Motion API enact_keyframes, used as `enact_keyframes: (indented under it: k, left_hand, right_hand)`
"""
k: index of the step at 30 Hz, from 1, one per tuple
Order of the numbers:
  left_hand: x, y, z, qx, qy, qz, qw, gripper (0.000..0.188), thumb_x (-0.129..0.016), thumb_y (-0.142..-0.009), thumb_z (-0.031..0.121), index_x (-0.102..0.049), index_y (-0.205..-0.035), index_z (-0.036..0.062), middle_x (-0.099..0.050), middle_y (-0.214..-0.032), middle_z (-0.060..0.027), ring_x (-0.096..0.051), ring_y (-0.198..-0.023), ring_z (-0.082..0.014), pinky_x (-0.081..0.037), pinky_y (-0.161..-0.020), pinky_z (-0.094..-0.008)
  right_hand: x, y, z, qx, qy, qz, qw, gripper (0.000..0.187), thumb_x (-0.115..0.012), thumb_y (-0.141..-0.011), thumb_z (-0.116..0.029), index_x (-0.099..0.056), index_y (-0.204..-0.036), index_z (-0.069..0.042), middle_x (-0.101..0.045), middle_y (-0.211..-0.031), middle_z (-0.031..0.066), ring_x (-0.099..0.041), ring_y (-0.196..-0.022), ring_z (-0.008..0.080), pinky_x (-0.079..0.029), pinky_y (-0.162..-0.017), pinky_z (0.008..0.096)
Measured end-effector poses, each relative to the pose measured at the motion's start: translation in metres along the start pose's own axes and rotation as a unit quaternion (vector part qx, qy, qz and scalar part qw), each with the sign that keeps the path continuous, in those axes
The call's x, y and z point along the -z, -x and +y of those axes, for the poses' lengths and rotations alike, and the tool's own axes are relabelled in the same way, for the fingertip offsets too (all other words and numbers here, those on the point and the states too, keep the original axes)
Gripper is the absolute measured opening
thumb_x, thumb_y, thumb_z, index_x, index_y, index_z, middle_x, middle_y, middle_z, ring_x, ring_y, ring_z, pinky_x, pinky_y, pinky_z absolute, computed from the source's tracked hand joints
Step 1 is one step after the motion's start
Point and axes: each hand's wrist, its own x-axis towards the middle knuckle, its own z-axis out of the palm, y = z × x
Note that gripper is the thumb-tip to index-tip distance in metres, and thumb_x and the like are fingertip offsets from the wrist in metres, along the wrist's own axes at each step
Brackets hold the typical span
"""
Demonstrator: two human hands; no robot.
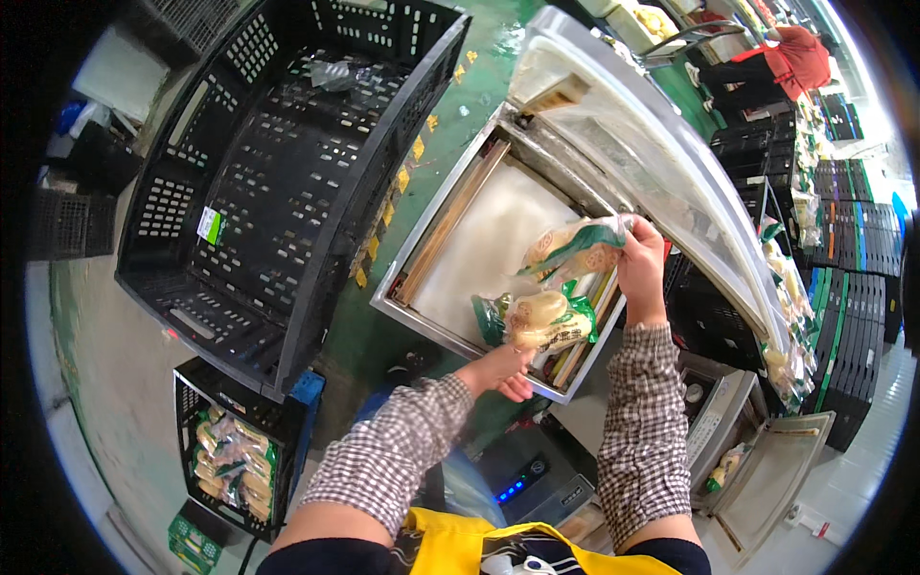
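Observation:
My right hand [640, 261] grips the top edge of a clear food pouch with green print [573, 251], holding it over the white bed of a steel vacuum sealing machine [422, 230]. My left hand [506, 368] is under a second pouch of pale food [541, 321] at the chamber's near right edge and grips it from below. The two pouches lie next to each other by the sealing bar. The machine's clear domed lid [661, 163] stands raised behind them.
A large black plastic crate [278, 172] stands tilted to the left. Below it a smaller black crate [230, 450] holds several packed pouches. More pouches [791, 316] hang at the right beside stacked black crates [853, 287]. Another person in red [795, 57] works far back.

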Motion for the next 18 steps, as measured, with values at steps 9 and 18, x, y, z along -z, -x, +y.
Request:
enact_keyframes:
  k: [9, 18]
  left_hand:
    - [0.121, 0.069, 0.077, -0.334, -0.615, 0.527, 0.483, 0.041, -0.073, -0.063, 0.028, -0.054, -0.093, 0.0078, -0.049, -0.093, -0.0107, -0.046, -0.092, -0.0281, -0.036, -0.083, -0.0412]
    - [0.139, 0.073, 0.055, -0.413, -0.503, 0.616, 0.445, 0.019, -0.062, -0.068, 0.013, -0.054, -0.084, 0.0067, -0.049, -0.09, -0.0122, -0.046, -0.09, -0.0312, -0.038, -0.079, -0.0435]
  right_hand:
    - [0.029, -0.046, 0.046, -0.061, 0.034, -0.028, 0.997, 0.01, -0.057, -0.078, -0.003, -0.063, -0.086, -0.002, -0.063, -0.078, 0.002, -0.056, -0.065, 0.0091, -0.046, -0.061, 0.0217]
    - [-0.029, -0.072, 0.052, -0.174, 0.128, -0.062, 0.974, 0.027, -0.065, -0.073, -0.005, -0.06, -0.098, 0.004, -0.062, -0.083, 0.0088, -0.059, -0.071, 0.0157, -0.048, -0.064, 0.0264]
